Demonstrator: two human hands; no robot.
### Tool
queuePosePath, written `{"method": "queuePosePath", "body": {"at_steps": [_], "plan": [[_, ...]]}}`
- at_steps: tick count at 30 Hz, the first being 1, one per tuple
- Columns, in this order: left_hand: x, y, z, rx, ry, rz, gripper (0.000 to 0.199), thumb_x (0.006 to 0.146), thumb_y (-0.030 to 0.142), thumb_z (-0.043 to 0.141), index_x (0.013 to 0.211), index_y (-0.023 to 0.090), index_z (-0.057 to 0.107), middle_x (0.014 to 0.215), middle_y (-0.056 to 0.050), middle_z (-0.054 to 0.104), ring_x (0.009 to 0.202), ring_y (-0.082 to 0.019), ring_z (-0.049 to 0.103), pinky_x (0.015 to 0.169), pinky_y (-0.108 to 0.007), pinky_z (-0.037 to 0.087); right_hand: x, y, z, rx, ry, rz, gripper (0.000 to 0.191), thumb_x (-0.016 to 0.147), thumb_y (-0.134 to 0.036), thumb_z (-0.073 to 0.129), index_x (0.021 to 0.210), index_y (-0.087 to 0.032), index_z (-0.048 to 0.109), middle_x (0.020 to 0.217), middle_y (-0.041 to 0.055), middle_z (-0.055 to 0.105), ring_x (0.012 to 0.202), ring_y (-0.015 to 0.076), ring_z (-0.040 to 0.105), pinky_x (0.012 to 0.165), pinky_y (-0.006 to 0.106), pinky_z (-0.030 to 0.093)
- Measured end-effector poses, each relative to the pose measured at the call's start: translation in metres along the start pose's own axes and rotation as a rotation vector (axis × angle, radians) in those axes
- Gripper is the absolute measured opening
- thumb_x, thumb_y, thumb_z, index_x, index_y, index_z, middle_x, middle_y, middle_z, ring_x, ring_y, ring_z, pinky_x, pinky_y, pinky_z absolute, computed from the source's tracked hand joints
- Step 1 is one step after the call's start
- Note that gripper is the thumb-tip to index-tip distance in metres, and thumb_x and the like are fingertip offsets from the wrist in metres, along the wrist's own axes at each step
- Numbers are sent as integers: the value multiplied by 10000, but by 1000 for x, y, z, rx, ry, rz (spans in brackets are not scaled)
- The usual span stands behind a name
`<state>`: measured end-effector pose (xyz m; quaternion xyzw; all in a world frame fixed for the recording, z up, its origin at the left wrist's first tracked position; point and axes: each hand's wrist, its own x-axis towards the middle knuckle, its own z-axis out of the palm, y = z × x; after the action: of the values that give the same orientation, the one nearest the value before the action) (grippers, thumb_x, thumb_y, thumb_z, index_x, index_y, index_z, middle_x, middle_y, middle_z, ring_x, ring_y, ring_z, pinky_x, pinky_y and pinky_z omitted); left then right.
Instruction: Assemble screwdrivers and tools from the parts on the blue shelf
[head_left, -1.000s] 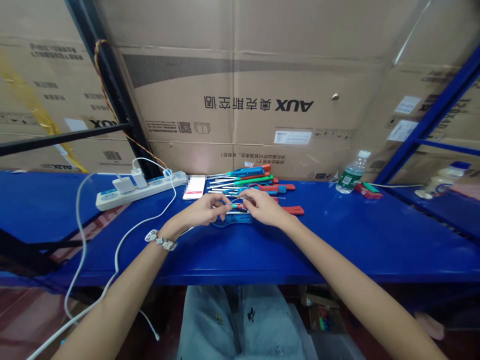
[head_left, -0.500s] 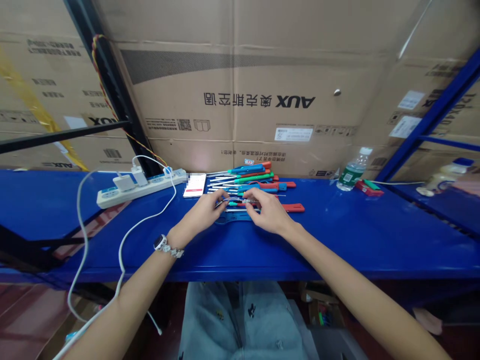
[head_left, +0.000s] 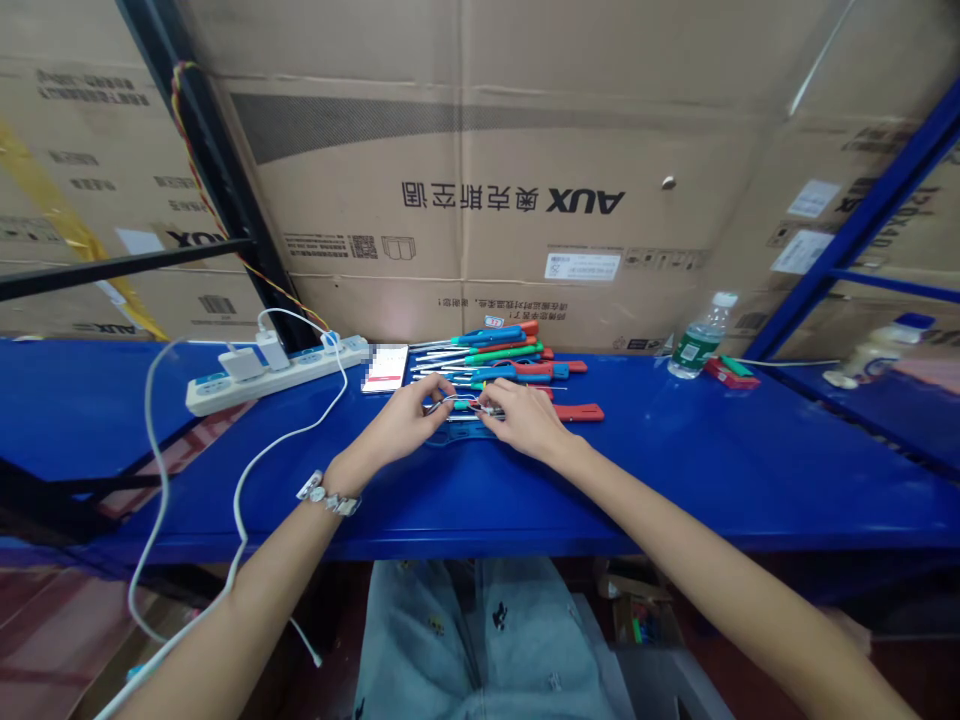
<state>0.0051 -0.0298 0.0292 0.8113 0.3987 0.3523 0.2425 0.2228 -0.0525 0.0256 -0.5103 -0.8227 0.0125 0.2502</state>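
In the middle of the blue table, my left hand (head_left: 405,415) is closed in a pinch on a thin pale wire (head_left: 461,397). The wire bows across to my right hand (head_left: 529,418), whose fingertips are pressed together around its other end. A small part seems to be at the right fingertips, too hidden to name. Below and behind both hands lie several long tools (head_left: 510,350) with red, blue and green handles and slim metal shafts. A red handle (head_left: 581,412) sticks out to the right of my right hand.
A white power strip (head_left: 300,375) with plugged chargers stands at left, its white cable (head_left: 244,490) trailing over the table edge. Beside the tools lies a phone (head_left: 385,369). A water bottle (head_left: 696,345) and a red-and-green item (head_left: 733,372) are at right. Large cardboard (head_left: 510,140) backs the table.
Both hands have drawn slightly closer together, and the wire between them now bows more. My left wrist has turned a little. The whole view has shifted slightly.
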Motion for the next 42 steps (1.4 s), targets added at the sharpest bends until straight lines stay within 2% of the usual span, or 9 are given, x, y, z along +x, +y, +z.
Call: {"method": "queuePosePath", "body": {"at_steps": [6, 9, 14, 20, 25, 28, 32, 36, 42], "plan": [[-9, -2, -9, -16, -80, 26, 203, 940, 348, 568, 1085, 215, 620, 820, -5, 636, 508, -112, 508, 492, -240, 413, 5, 7, -2, 133, -53, -60, 113, 923, -305, 679, 977, -243, 755, 959, 16, 707, 831, 163, 641, 664, 260, 352], [-9, -8, -10, 54, -68, 89, 157, 913, 296, 612, 1033, 211, 665, 891, -37, 709, 586, -130, 567, 570, -261, 464, 6, 6, -1, 142, -85, -69, 105, 918, -312, 687, 948, -251, 766, 909, 7, 691, 778, 149, 612, 647, 258, 325], [-8, -20, -11, 98, -72, 107, 139, 887, 224, 636, 1013, 201, 689, 873, -39, 748, 732, -169, 643, 688, -293, 485, 4, 5, 4, 117, -94, -80, 122, 926, -331, 679, 977, -270, 771, 900, 1, 692, 790, 152, 607, 626, 254, 297], [-12, -23, -14, 153, -104, 135, 119, 935, 235, 600, 963, 204, 712, 811, -17, 732, 663, -149, 607, 658, -277, 446, -2, 2, 7, 47, -85, -124, 152, 930, -332, 651, 1032, -261, 737, 1004, 24, 736, 884, 195, 656, 635, 263, 322], [-12, -23, -14, 185, -98, 134, 148, 954, 271, 597, 940, 200, 726, 772, -16, 721, 627, -145, 579, 635, -274, 436, -4, -6, 9, 77, -83, -81, 362, 888, -265, 649, 1250, -259, 640, 1037, 23, 768, 892, 221, 698, 672, 285, 386], [-10, -24, -14, 194, -101, 162, 157, 963, 253, 589, 970, 201, 736, 804, -23, 729, 660, -150, 609, 666, -281, 462, -5, -10, 10, 112, -77, -84, 341, 850, -219, 653, 1189, -253, 670, 990, 17, 777, 887, 220, 709, 684, 284, 410], [-5, -25, -14, 201, -68, 294, 165, 944, 182, 597, 1003, 201, 750, 964, -60, 711, 851, -182, 659, 786, -313, 511, -4, -10, 12, 180, -13, -59, 271, 848, -220, 665, 1115, -234, 710, 946, 24, 776, 848, 200, 701, 694, 281, 436], [-6, -26, -17, 252, -31, 347, 180, 911, 149, 636, 1036, 202, 754, 939, -55, 649, 824, -178, 636, 764, -321, 529, -3, -3, 14, 267, 12, -83, 214, 880, -230, 652, 1077, -225, 734, 965, 27, 751, 821, 169, 673, 698, 275, 449], [-16, -29, -21, 218, -78, 325, 118, 950, 186, 627, 1002, 190, 733, 932, -48, 695, 856, -174, 661, 809, -327, 533, -2, 3, 17, 284, -106, -106, 246, 923, -281, 655, 1146, -221, 739, 1069, 52, 675, 764, 136, 617, 702, 281, 443]]}}
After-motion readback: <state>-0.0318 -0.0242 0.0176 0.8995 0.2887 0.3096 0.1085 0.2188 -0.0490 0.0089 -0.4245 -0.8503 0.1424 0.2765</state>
